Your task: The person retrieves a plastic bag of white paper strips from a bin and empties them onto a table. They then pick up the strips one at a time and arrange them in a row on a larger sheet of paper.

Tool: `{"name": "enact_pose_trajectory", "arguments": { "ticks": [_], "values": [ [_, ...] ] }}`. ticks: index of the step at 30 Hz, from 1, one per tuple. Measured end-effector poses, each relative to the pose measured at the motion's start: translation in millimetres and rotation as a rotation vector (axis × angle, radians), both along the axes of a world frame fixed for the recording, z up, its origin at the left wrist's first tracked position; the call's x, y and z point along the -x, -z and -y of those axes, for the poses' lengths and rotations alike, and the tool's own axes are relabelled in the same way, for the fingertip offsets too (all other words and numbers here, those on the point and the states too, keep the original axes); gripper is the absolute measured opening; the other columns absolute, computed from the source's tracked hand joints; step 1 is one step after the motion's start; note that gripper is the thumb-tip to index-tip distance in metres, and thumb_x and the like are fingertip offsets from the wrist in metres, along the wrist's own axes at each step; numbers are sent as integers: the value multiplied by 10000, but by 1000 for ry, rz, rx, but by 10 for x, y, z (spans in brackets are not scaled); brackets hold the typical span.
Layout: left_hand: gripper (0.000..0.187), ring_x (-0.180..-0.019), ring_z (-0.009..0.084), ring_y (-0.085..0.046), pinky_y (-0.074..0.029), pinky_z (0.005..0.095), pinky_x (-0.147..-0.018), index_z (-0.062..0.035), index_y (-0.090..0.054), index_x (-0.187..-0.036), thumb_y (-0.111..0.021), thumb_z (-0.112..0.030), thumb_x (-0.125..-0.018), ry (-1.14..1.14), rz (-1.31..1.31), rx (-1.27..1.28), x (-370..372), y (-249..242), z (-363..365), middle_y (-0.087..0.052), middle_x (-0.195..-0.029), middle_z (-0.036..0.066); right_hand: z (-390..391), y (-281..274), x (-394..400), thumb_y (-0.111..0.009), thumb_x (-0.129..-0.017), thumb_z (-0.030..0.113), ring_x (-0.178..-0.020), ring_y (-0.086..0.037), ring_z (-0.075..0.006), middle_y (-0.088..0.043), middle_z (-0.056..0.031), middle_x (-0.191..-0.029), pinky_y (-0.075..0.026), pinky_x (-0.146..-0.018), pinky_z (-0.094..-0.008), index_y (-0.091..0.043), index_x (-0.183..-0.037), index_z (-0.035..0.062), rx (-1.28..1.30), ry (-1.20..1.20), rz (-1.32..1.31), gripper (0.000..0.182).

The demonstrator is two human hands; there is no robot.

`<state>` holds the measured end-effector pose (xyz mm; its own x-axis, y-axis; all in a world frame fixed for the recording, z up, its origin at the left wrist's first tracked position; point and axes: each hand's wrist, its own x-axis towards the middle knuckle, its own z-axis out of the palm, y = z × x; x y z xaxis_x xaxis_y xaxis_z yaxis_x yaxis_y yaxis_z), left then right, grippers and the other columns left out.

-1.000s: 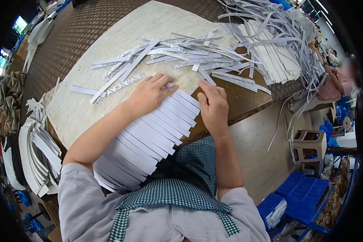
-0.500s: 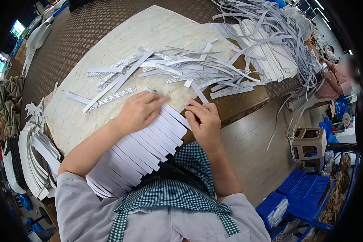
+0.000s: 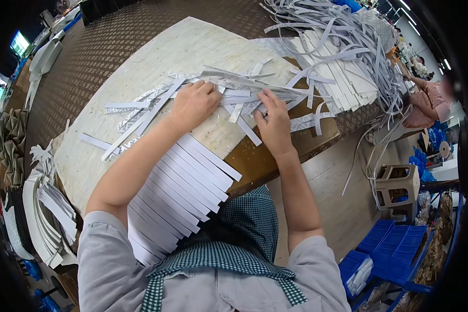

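My left hand (image 3: 196, 105) is at the loose pile of white and patterned strips (image 3: 239, 93) on the pale board (image 3: 140, 67). Its fingers are bent together over the pile's near edge; what they hold is hidden. To the right, my right hand (image 3: 273, 115) touches the same pile, with its thumb apart from the fingers. Below my left hand, a row of white strips (image 3: 187, 177) lies side by side and hangs over the table edge toward the apron (image 3: 218, 260).
A stack of white strips (image 3: 343, 78) and a tangle of long strips (image 3: 369, 57) lie at the back right. A person (image 3: 429, 101) sits beyond. Stool (image 3: 398, 182) and blue bins (image 3: 395, 249) stand right. White pieces (image 3: 41, 218) hang left.
Both hands have moved away from the row of strips, up to the loose pile. The row's upper end, formerly under my left hand, is now uncovered. The view has shifted slightly.
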<state>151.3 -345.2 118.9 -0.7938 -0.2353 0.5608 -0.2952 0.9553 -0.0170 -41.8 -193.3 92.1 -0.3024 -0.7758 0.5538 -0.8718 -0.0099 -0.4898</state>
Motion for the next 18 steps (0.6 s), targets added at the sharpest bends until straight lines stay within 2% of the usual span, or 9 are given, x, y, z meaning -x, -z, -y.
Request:
{"name": "enact_pose_trajectory", "arguments": {
  "ticks": [1, 3, 7, 8, 10, 13, 16, 18],
  "values": [
    [90, -871, 219, -622, -521, 366, -744, -129, -696, -883, -672, -213, -861, -58, 36, -33, 50, -35, 78, -606, -854, 29, 74, -20, 47, -674, -821, 69, -1224, -510, -361, -520, -151, -1429, -416, -1061, -425, -612, -1279, 26, -56, 31, 27, 465],
    [116, -883, 235, -630, -536, 380, -754, -128, -715, -941, -650, -216, -902, -176, 105, -99, 140, -153, 169, -628, -886, 36, 247, -7, 173, -667, -814, 69, -1196, -517, -357, -498, -145, -1448, -444, -1023, -441, -595, -1297, 31, -53, 57, -114, 490],
    [137, -834, 247, -645, -546, 380, -741, -121, -710, -955, -635, -229, -916, -142, 2, -80, 176, -340, 295, -637, -886, 42, 269, -155, 117, -703, -802, 80, -1154, -541, -322, -540, -80, -1399, -476, -969, -420, -628, -1291, 115, 29, 160, -77, 496],
    [136, -829, 248, -647, -543, 376, -733, -114, -713, -958, -635, -219, -919, -151, 22, -121, 149, -397, 281, -642, -886, 46, 266, -179, 97, -714, -800, 92, -1126, -551, -300, -574, -46, -1341, -483, -949, -407, -638, -1282, 145, 106, 140, -44, 491],
    [134, -817, 249, -652, -538, 368, -715, -101, -720, -966, -635, -197, -926, -171, 62, -202, 63, -565, 180, -653, -886, 54, 231, -345, -7, -714, -803, 92, -1100, -559, -293, -598, -50, -1300, -483, -946, -405, -655, -1251, 139, 146, 85, -88, 454],
    [139, -785, 209, -652, -517, 324, -689, -83, -737, -1023, -651, -135, -928, 10, 20, -358, -106, -732, 72, -671, -894, 60, 238, -399, -55, -712, -811, 89, -1053, -568, -280, -646, -52, -1200, -484, -934, -395, -698, -1165, 128, 184, 6, -133, 356],
    [181, -763, 139, -632, -492, 275, -673, -62, -738, -1090, -664, -73, -925, 78, -103, -581, -300, -767, 38, -671, -898, 50, 215, -371, -44, -712, -820, 91, -1016, -572, -273, -690, -49, -1084, -484, -914, -385, -740, -1066, 118, 163, -50, -117, 249],
    [177, -754, 149, -635, -505, 277, -689, -53, -731, -1084, -676, -87, -919, 10, -127, -682, -451, -756, 36, -687, -916, 59, 196, -342, -93, -725, -819, 108, -955, -582, -254, -710, -39, -964, -482, -888, -374, -764, -993, 115, 152, -52, -77, 179]
  ]
}}
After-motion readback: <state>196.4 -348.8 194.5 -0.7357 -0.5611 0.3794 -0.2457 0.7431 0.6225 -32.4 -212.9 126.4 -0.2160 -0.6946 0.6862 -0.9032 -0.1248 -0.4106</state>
